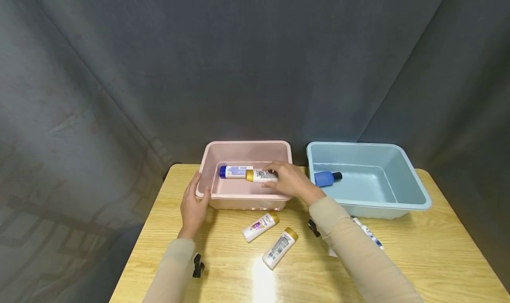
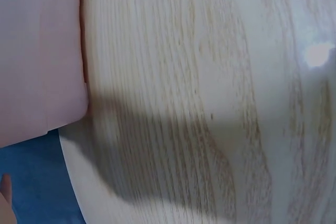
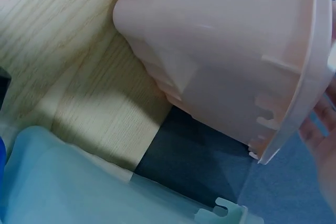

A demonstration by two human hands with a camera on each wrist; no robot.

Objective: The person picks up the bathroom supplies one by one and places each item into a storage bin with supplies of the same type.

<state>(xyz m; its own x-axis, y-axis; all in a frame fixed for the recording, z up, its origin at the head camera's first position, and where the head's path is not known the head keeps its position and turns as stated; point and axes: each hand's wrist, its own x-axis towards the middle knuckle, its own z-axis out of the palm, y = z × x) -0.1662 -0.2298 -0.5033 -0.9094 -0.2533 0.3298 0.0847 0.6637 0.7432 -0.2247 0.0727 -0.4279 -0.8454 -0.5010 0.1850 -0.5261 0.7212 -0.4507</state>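
My right hand reaches into the pink bin and grips a white bottle with a gold cap. The bottle lies sideways, its cap pointing left. Beside it in the bin is a white bottle with a blue cap, partly hidden. At the bin's front left corner my left hand holds the rim, fingers along the outside and thumb over the front. The right wrist view shows the pink bin's outer wall with part of the right hand beyond the rim.
Two more gold-capped white bottles, one with a purple label and one with dark print, lie on the wooden table. To the right stands a light blue bin holding a blue bottle. A white item is partly behind my right sleeve.
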